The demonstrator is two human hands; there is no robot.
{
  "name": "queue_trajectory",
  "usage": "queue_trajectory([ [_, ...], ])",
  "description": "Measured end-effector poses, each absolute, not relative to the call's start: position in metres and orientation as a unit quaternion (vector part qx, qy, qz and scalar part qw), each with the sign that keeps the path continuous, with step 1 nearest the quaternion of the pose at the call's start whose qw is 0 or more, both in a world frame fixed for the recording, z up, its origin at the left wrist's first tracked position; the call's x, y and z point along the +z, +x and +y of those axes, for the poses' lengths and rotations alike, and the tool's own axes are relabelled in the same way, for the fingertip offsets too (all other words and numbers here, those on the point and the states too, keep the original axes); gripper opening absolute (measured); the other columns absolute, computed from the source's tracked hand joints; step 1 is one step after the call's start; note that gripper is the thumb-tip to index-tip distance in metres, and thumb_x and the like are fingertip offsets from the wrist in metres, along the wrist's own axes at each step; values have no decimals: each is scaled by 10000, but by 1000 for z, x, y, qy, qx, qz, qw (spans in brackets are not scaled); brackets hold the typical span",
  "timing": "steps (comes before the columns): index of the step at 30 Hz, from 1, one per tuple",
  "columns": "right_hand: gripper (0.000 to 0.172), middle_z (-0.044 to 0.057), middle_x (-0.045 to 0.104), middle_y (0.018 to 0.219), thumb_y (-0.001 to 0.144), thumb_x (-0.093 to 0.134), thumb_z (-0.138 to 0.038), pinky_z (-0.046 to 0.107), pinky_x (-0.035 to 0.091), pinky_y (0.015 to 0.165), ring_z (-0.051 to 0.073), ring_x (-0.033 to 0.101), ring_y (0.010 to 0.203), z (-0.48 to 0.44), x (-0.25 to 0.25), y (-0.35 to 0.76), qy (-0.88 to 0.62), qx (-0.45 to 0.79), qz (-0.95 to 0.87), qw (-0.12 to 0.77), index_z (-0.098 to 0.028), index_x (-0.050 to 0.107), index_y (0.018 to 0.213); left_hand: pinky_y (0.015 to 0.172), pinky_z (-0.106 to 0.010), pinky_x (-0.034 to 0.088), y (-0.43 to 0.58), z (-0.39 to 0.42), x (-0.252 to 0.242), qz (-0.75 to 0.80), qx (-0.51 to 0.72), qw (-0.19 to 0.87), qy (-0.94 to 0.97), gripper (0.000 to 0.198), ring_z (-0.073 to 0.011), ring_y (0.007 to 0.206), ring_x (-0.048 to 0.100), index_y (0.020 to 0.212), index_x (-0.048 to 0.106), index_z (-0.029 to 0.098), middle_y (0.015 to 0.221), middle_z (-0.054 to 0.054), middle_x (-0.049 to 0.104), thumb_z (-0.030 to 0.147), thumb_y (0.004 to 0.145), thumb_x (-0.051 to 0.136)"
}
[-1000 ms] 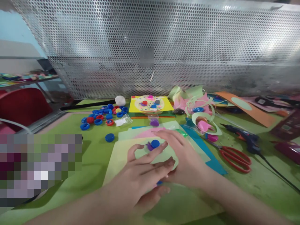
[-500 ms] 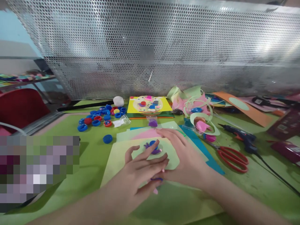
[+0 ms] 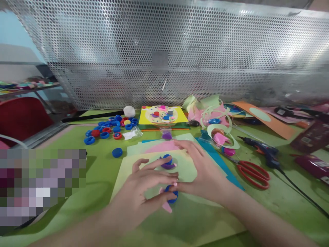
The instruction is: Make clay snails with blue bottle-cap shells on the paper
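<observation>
My left hand (image 3: 144, 192) reaches over a pale yellow sheet (image 3: 123, 175). Its thumb and lower fingers pinch a blue bottle cap (image 3: 171, 194) with a pink foam piece (image 3: 166, 206) under it. Its index finger stretches toward a second blue cap (image 3: 167, 159) that sits on a purple piece (image 3: 168, 166) on a pale green paper circle (image 3: 187, 168). My right hand (image 3: 204, 173) lies flat on that circle with fingers stretched out. Its thumb touches the pinched cap.
A heap of blue and red caps (image 3: 110, 128) and one loose blue cap (image 3: 117, 152) lie to the left. Behind are a yellow card with a decorated disc (image 3: 162, 115) and paper scraps (image 3: 213, 113). To the right lie red scissors (image 3: 253, 174) and a glue gun (image 3: 262, 149). A perforated metal screen (image 3: 180, 51) stands at the back.
My left hand has drawn back toward me, and a blue cap with a pink piece has come into view pinched in its fingers. The right hand stays on the green circle.
</observation>
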State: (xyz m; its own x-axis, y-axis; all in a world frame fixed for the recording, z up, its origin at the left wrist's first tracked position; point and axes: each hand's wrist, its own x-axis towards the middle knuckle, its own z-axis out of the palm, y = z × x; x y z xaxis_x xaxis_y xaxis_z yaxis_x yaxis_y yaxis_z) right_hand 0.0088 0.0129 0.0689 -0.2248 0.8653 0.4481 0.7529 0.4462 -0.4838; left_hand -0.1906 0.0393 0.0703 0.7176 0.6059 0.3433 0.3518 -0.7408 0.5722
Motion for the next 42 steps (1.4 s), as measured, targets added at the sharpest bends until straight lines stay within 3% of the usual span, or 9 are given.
queue_trajectory([
  [4,769,88,509,1283,660,758,-356,416,422,965,253,454,1195,15,65,10,-506,62,-789,342,-219,354,1300,976,-432,299,-189,39,71,282,274,274,878,64,-239,1165,577,871,658,273,665,70,768,250,834,612],
  [11,873,113,524,1279,596,782,-467,490,365,1009,286,454,1201,13,65,3,-500,92,-806,303,-186,356,1305,994,-427,389,-185,32,77,286,176,388,858,146,-255,1186,551,904,711,254,1015,-24,745,285,808,606],
  [18,870,147,512,1290,604,778,-433,489,381,988,295,459,1200,14,63,6,-497,74,-806,313,-156,347,1307,1028,-435,374,-189,38,80,355,159,540,746,195,-256,1200,543,874,727,242,723,-31,778,391,814,616],
  [22,871,147,517,1295,603,775,-445,500,392,979,303,467,1195,16,61,6,-497,61,-809,307,-154,352,1306,994,-377,399,-189,43,82,355,174,576,716,141,-234,1112,601,758,715,232,690,-28,776,362,783,667],
  [26,874,142,537,1266,615,776,-473,506,400,978,305,471,1191,15,61,5,-504,69,-805,305,-154,358,1314,823,-313,470,-190,49,78,383,242,597,663,120,-214,872,668,678,717,207,775,-29,767,320,717,729],
  [32,401,113,606,1162,843,599,-352,400,504,872,247,583,1062,9,62,4,-443,115,-857,237,-164,520,1188,681,-226,424,-193,62,74,404,306,691,516,207,-126,770,587,699,694,200,761,13,676,394,684,763],
  [35,395,110,618,1156,854,575,-300,383,533,799,241,624,976,7,64,4,-448,119,-857,224,-161,509,1217,625,-219,406,-193,65,73,393,312,714,487,261,-94,668,530,704,682,195,695,30,612,432,654,779],
  [39,425,90,636,1115,845,582,-274,333,544,693,198,645,838,8,66,7,-481,122,-833,244,-175,484,1246,602,-213,395,-193,66,74,388,335,730,452,399,-69,601,462,943,707,235,641,59,551,426,610,814],
  [42,406,82,649,1073,855,574,-281,319,535,681,180,638,779,10,64,9,-481,112,-833,249,-188,489,1241,593,-211,400,-191,65,76,378,347,745,425,395,-69,588,466,870,737,196,604,50,553,422,564,842],
])
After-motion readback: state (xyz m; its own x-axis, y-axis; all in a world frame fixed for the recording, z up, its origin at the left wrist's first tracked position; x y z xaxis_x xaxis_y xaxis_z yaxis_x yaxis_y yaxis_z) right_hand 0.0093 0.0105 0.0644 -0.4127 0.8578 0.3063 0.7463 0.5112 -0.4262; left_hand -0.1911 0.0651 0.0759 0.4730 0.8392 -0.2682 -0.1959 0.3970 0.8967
